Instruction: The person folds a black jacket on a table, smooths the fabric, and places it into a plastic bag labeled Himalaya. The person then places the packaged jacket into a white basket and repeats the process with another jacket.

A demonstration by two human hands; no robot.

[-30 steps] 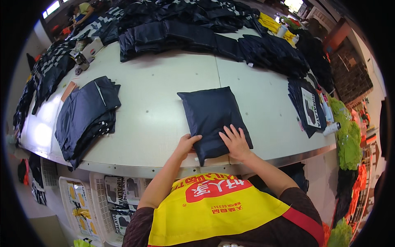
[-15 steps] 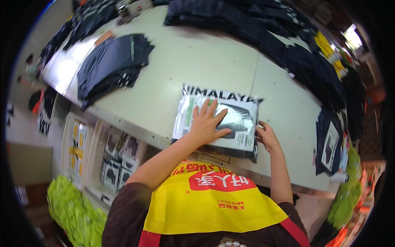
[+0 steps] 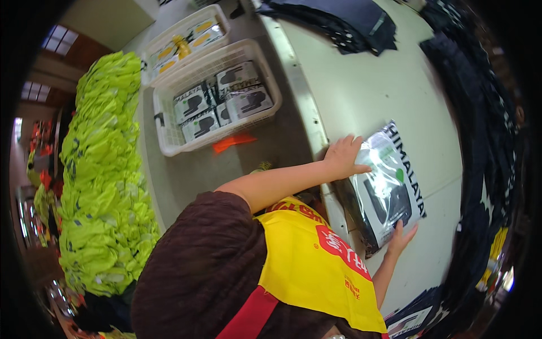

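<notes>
Far left: a tall heap of bright yellow-green garments (image 3: 104,186) on the floor side, running from upper left down past the person's shoulder.

Next over: two white plastic baskets. The nearer basket (image 3: 169,148) holds several flat bagged items with dark pictures on them; the farther basket (image 3: 148,52) holds similar packs with yellow in them. An orange scrap (image 3: 232,141) lies on the floor just below the nearer basket.

Centre: person in a brown top and yellow vest, leaning over the edge of a pale table (image 3: 361,90). Left hand (image 3: 344,158) lies flat with fingers spread, palm down on the near upper corner of the clear plastic bag (image 3: 385,189), not gripping it. The bag holds a dark folded garment and lies flat on the table close to its edge, a black-lettered strip along its far side.

Right hand (image 3: 402,237) sits at the bag's lower end, fingers extended and touching the plastic; open, pressing rather than clasping.

Top centre-right: a stack of dark folded clothes (image 3: 344,22) on the table. Far right: more dark garments (image 3: 485,158) along the table's far edge
</notes>
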